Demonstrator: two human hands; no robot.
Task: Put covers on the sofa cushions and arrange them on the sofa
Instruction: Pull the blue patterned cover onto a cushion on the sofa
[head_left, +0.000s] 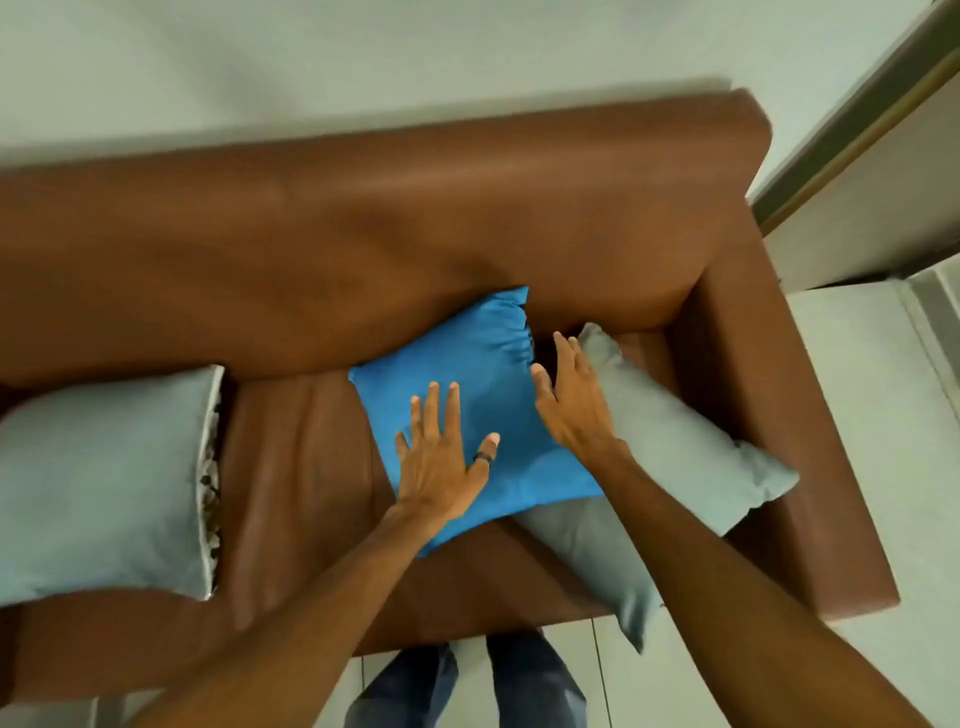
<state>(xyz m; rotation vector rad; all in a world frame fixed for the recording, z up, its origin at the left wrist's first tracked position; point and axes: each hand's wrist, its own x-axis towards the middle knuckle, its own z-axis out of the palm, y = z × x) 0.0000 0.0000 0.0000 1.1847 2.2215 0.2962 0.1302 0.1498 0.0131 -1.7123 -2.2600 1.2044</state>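
Observation:
A bright blue covered cushion (467, 374) lies on the brown leather sofa (363, 234), leaning against the backrest. My left hand (441, 457) rests flat on its lower left part, fingers spread, a dark ring on the thumb. My right hand (571, 400) is open at the cushion's right edge, between it and a pale grey-blue cushion (675, 457) that lies partly under the blue one by the right armrest. A second grey-blue cushion (104, 488) sits on the left of the seat, with patterned inner fabric showing along its right edge.
The sofa's right armrest (810, 467) borders a pale floor (883, 415). A white wall (363, 52) runs behind the backrest. A door frame (857, 130) stands at the upper right. My jeans-clad legs (467, 686) touch the sofa's front edge.

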